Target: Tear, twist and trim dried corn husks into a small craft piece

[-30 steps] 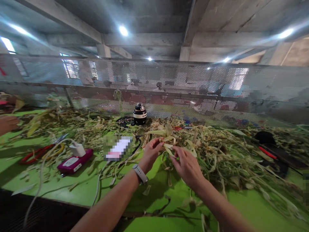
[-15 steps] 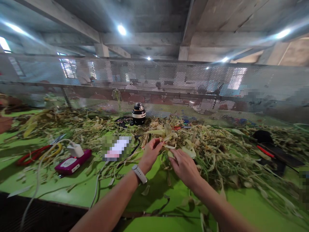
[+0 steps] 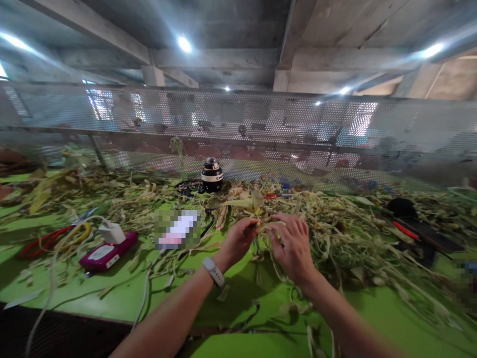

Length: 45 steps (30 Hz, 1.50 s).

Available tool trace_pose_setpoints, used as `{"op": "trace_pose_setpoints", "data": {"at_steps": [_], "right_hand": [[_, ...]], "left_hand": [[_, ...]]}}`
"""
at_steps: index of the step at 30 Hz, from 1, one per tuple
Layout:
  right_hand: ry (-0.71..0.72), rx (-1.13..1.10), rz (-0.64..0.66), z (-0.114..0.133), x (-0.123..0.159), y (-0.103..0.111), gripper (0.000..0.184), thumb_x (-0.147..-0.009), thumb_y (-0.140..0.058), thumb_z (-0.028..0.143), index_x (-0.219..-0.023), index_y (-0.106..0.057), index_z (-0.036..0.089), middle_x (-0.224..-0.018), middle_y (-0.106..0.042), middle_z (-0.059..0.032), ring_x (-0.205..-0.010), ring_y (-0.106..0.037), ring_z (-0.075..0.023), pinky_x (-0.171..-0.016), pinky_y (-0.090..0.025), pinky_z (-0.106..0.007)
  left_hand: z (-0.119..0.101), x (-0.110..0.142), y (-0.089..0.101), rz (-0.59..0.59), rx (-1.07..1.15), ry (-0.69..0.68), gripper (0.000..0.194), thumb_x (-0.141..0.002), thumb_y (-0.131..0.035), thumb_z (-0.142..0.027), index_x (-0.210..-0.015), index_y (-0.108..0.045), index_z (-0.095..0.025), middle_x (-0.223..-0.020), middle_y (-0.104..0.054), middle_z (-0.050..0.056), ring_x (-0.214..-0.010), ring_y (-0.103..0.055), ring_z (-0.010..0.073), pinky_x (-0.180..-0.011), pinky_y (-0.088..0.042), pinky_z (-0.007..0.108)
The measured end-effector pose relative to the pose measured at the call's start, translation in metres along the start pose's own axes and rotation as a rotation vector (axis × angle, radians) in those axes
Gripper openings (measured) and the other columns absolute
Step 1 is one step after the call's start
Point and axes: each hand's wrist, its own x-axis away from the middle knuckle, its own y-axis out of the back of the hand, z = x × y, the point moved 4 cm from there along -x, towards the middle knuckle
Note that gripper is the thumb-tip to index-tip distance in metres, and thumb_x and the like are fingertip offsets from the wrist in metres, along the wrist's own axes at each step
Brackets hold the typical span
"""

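Nearest my distant seat, the smooth green worktop (image 3: 376, 308) passes beneath two bare forearms (image 3: 175, 308) at 5 and 7 o'clock, the left one ringed by a pale wristband (image 3: 213, 272). Where they converge, a thin pale strip (image 3: 266, 225), leaf-like to my eye, lies between the fingertips. From the left hand (image 3: 240, 242) it points toward 3 o'clock, its long axis crosswise as far as the blur lets me judge; the left fingers (image 3: 250, 224) look narrow, pinched on its end. The right hand (image 3: 296, 243) sits just beside the strip's other end, fingers slightly parted; whether they grip it I cannot tell. That crosswise line, the left hand nearer, is what I judge any move turns on. Out at 9 o'clock I see a phone-like slab (image 3: 178, 229), its face masked, and a glossy magenta block (image 3: 112, 253) topped by a boxy white plug (image 3: 112, 232). From 1 to 3 o'clock spreads a tangled heap of dry, curled, ribbon-like leaves (image 3: 328, 223), a flat dark object (image 3: 432, 236) lying past it at 3. Farther off, at 11, a rounded black flask (image 3: 212, 175) stands upright; at 12, a perforated metal screen (image 3: 238, 119) rises beneath concrete beams (image 3: 296, 35).
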Motion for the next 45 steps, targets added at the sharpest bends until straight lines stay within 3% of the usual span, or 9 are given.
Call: {"op": "trace_pose_setpoints", "data": {"at_steps": [3, 6, 12, 16, 22, 24, 30, 36, 45], "right_hand": [[-0.075, -0.006, -0.014, -0.013, -0.003, 0.0, 0.014, -0.089, -0.045, 0.024, -0.087, -0.058, 0.02, -0.092, -0.065, -0.0063, -0.094, -0.054, -0.0201, -0.095, -0.029, -0.039], [-0.174, -0.041, 0.079, -0.022, -0.002, -0.009, 0.017, -0.089, -0.042, 0.027, -0.085, -0.057, 0.019, -0.078, -0.065, -0.0056, -0.078, -0.057, -0.0196, -0.084, -0.037, -0.036], [-0.427, -0.309, 0.15, -0.03, 0.004, -0.02, 0.019, -0.086, -0.043, 0.036, -0.088, -0.053, 0.02, -0.069, -0.063, -0.003, -0.061, -0.056, -0.0176, -0.062, -0.042, -0.028], [-0.63, -0.524, 0.203, -0.039, 0.007, -0.027, 0.04, -0.076, -0.057, 0.046, -0.102, -0.05, 0.017, -0.066, -0.062, -0.0005, -0.059, -0.057, -0.0172, -0.058, -0.043, -0.027], [-0.581, -0.733, 0.43, -0.037, 0.005, -0.037, 0.022, -0.072, -0.057, 0.038, -0.064, -0.06, 0.018, -0.058, -0.058, 0.0007, -0.057, -0.054, -0.0139, -0.054, -0.042, -0.025], [-0.608, -0.804, 0.421, -0.036, 0.004, -0.036, 0.016, -0.068, -0.061, 0.033, -0.062, -0.06, 0.018, -0.06, -0.059, 0.0012, -0.059, -0.055, -0.0135, -0.058, -0.045, -0.025], [-0.932, -1.1, 0.407, -0.042, 0.008, -0.035, 0.011, -0.066, -0.059, 0.03, -0.068, -0.06, 0.019, -0.068, -0.064, -0.0002, -0.063, -0.06, -0.015, -0.061, -0.051, -0.028], [-1.006, -1.179, 0.403, -0.051, 0.011, -0.034, 0.011, -0.065, -0.056, 0.028, -0.069, -0.059, 0.018, -0.069, -0.062, -0.0012, -0.059, -0.059, -0.0136, -0.059, -0.049, -0.026], [-1.067, -1.611, 0.272, -0.045, 0.005, -0.033, 0.023, -0.057, -0.076, 0.028, -0.07, -0.061, 0.018, -0.065, -0.06, 0.0037, -0.058, -0.054, -0.0079, -0.06, -0.047, -0.02]], "left_hand": [[-0.005, 0.003, -0.006, 0.136, 0.162, 0.033, 0.018, -0.076, -0.058, -0.029, -0.088, -0.065, -0.017, -0.08, -0.064, 0.005, -0.072, -0.055, 0.0165, -0.069, -0.044, 0.027], [-0.006, 0.007, -0.008, 0.186, 0.314, 0.153, 0.022, -0.074, -0.061, -0.033, -0.089, -0.064, -0.018, -0.083, -0.064, 0.005, -0.077, -0.056, 0.0167, -0.072, -0.045, 0.027], [-0.001, 0.006, -0.009, 0.153, 0.345, 0.222, 0.028, -0.062, -0.072, -0.036, -0.08, -0.063, -0.016, -0.074, -0.063, 0.002, -0.068, -0.054, 0.0135, -0.065, -0.044, 0.025], [0.007, 0.002, -0.006, 0.073, 0.439, 0.301, 0.033, -0.058, -0.075, -0.038, -0.079, -0.063, -0.015, -0.071, -0.063, 0.001, -0.065, -0.054, 0.0123, -0.066, -0.044, 0.026], [0.01, 0.0, 0.001, -0.016, 0.415, 0.31, 0.029, -0.061, -0.073, -0.034, -0.08, -0.063, -0.015, -0.076, -0.064, 0.001, -0.07, -0.055, 0.0128, -0.07, -0.043, 0.025], [0.01, 0.0, 0.002, -0.024, 0.386, 0.309, 0.029, -0.061, -0.072, -0.033, -0.082, -0.063, -0.015, -0.076, -0.064, 0.002, -0.071, -0.055, 0.0134, -0.069, -0.043, 0.025], [0.008, -0.001, 0.004, 0.005, 0.366, 0.307, 0.031, -0.059, -0.074, -0.034, -0.082, -0.065, -0.015, -0.073, -0.064, 0.001, -0.071, -0.055, 0.0139, -0.069, -0.043, 0.026], [0.007, -0.002, 0.004, 0.003, 0.44, 0.283, 0.031, -0.057, -0.076, -0.035, -0.078, -0.066, -0.015, -0.07, -0.064, 0.0, -0.066, -0.054, 0.0114, -0.066, -0.043, 0.024], [0.006, -0.001, 0.002, 0.002, 0.626, 0.295, 0.028, -0.054, -0.08, -0.03, -0.075, -0.067, -0.016, -0.07, -0.066, -0.001, -0.066, -0.057, 0.0096, -0.069, -0.045, 0.024]]}}
